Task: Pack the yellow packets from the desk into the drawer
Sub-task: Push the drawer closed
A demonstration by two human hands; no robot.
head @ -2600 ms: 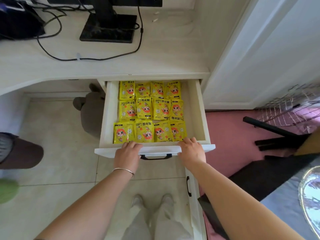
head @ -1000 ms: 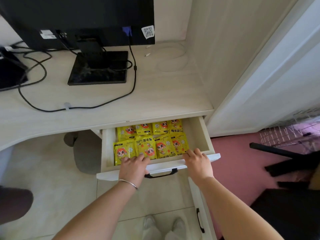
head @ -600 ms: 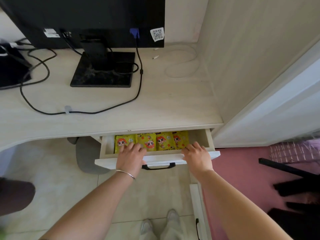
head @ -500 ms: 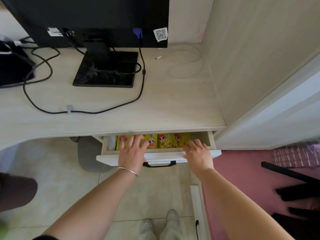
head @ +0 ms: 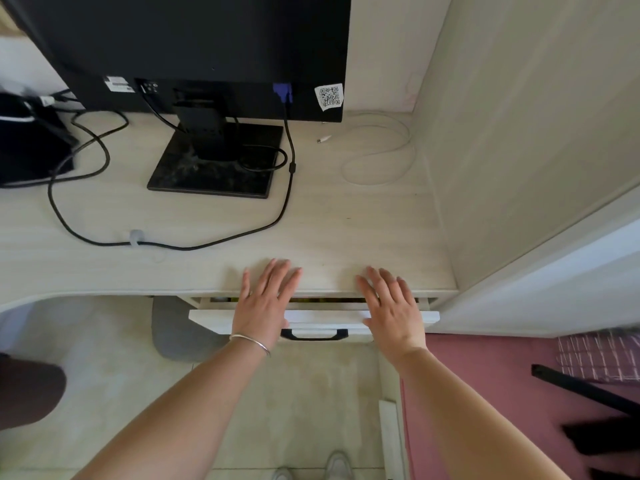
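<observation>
The white drawer [head: 322,315] under the desk [head: 214,230] is pushed in almost fully, with only a thin dark gap showing at its top. A sliver of the yellow packets [head: 327,300] shows in that gap; the others are hidden inside. My left hand [head: 265,303], with a thin bracelet at the wrist, lies flat with straight fingers over the drawer front and the desk edge. My right hand [head: 389,306] lies the same way at the drawer's right end. Neither hand holds anything. The black drawer handle [head: 313,335] sits between my wrists.
A black monitor [head: 194,50] on a square base [head: 213,168] stands at the back of the desk, with black cables [head: 173,245] looping across the top and a white cable [head: 381,154] at the right. A wall panel [head: 519,133] closes the right side. A grey stool [head: 180,334] stands below.
The drawer has slid from wide open to nearly shut under both hands. My fingers have lifted off the packets and now stretch flat over the desk edge. The view has tilted up toward the monitor.
</observation>
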